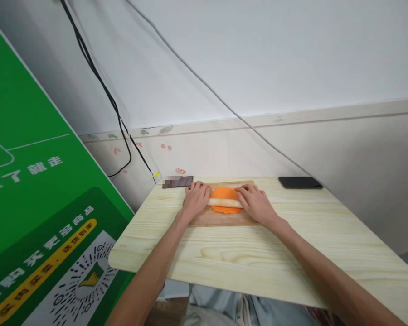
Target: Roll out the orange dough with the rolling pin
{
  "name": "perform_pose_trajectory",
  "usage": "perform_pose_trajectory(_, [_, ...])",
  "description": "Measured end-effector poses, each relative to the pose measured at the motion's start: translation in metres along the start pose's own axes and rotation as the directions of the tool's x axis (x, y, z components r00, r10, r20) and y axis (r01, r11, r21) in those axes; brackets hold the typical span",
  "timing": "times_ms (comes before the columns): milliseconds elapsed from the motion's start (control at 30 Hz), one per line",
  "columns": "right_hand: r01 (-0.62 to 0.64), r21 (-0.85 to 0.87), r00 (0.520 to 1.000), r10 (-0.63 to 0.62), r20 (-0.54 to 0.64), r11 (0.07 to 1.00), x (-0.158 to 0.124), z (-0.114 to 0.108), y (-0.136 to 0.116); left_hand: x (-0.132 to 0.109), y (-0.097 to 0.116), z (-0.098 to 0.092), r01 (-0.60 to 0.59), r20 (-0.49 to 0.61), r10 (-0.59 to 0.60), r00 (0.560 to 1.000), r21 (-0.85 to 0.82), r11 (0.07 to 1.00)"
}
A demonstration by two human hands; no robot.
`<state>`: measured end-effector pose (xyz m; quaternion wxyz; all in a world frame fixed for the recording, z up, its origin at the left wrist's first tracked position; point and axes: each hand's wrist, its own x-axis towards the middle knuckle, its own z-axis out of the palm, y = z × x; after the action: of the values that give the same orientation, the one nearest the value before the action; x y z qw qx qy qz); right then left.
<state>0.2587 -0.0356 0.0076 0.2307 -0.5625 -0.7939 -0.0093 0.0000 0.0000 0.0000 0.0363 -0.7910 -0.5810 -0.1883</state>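
A pale wooden rolling pin [224,203] lies across a flat, roughly round orange sheet [223,194], which looks like dough or modelling clay. Beneath both is a thin brown wooden board [221,220]. My left hand [197,198] is closed over the pin's left end, fingers pointing away from me. Over the right end curls my right hand [255,199], its fingertips near the sheet's right edge. Both hands hide the ends of the pin and parts of the board.
The light wood table [224,253] meets a wall. A black phone [299,182] lies at the back right, a dark flat device [182,181] at the back left. A grey cable [204,81] slants down to the right; black cables [98,77] hang left, near a green sign [27,181].
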Motion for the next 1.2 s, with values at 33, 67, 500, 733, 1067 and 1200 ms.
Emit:
perform_pose_trajectory(33, [-0.002,-0.022,1.0,0.003,0.013,1.0,0.001,-0.001,-0.001,0.002,0.0,-0.001,-0.012,0.015,0.012,1.0,0.003,1.0])
perform_pose_trajectory(67, [-0.001,-0.036,1.0,0.002,0.028,0.999,0.002,-0.002,-0.001,0.004,0.0,-0.001,-0.024,0.035,0.024,0.999,0.002,1.0])
perform_pose_trajectory(500, [-0.154,-0.056,0.975,0.161,0.155,0.987,0.047,-0.003,0.014,0.053,0.005,-0.007,0.068,0.169,-0.082,0.982,0.09,0.994])
perform_pose_trajectory(733, [-0.274,-0.082,0.94,0.285,0.189,0.958,0.077,0.002,0.027,0.081,0.008,-0.003,0.17,0.042,-0.175,0.984,0.102,0.98])
perform_pose_trajectory(1067, [-0.322,-0.074,0.926,0.33,0.181,0.944,0.089,0.003,0.034,0.091,0.002,0.003,0.155,0.005,-0.156,0.988,0.031,0.987])
perform_pose_trajectory(1200, [-0.317,-0.067,0.932,0.324,0.161,0.946,0.093,0.006,0.038,0.095,0.001,0.004,0.16,-0.021,-0.16,0.987,0.021,0.987])
